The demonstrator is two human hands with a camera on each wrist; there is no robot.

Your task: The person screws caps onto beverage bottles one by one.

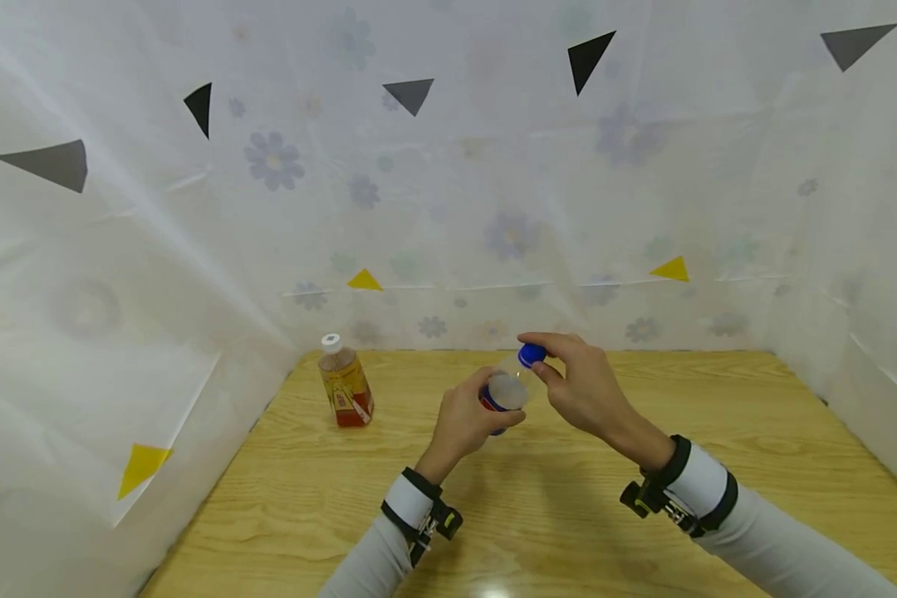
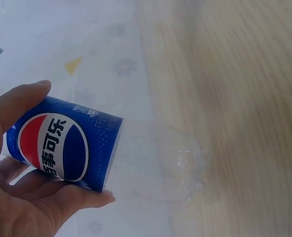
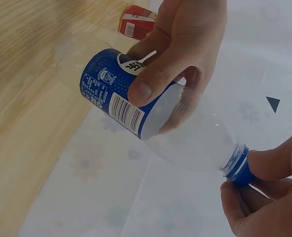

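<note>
Pepsi's red-white-blue logo with Chinese characters wraps the clear plastic bottle (image 1: 504, 390) my left hand (image 1: 465, 423) grips above the wooden table (image 1: 568, 515); my right hand (image 1: 583, 386) pinches its blue ribbed cap (image 1: 531, 355).

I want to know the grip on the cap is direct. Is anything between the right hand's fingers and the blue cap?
Nothing visible. The right hand pinches the blue cap with bare fingertips, while the left hand grips the clear bottle around its blue label.

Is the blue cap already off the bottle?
No, the blue cap sits on the clear bottle's neck, pinched by the right hand, while the left hand grips the label.
</note>
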